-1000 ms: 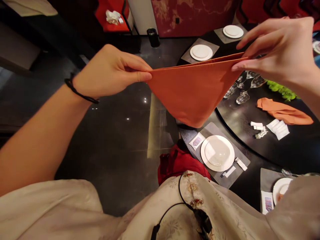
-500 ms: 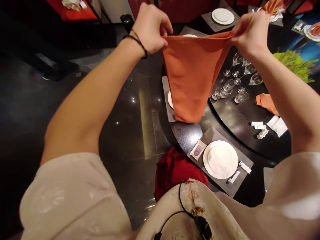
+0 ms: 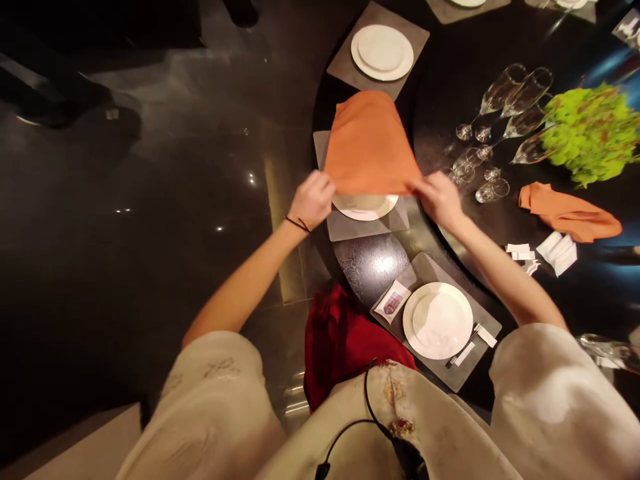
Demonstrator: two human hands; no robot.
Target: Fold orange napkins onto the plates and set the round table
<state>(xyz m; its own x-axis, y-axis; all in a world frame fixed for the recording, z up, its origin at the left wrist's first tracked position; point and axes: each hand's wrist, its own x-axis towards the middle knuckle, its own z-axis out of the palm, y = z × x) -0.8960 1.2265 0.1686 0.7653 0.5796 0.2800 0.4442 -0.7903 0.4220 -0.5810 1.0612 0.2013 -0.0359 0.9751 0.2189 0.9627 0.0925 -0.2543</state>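
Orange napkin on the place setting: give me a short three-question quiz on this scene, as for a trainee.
1. True or false: the right hand holds a wine glass.
2. What does the orange napkin partly cover?
3. Fill in the blank: the thin black cord is on the ___ wrist.

Key: 1. False. 2. A white plate. 3. Left.

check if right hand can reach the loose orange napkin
Probably yes: the wine glasses sit off the line from the right hand to the loose orange napkin, though it rests on the other napkin.
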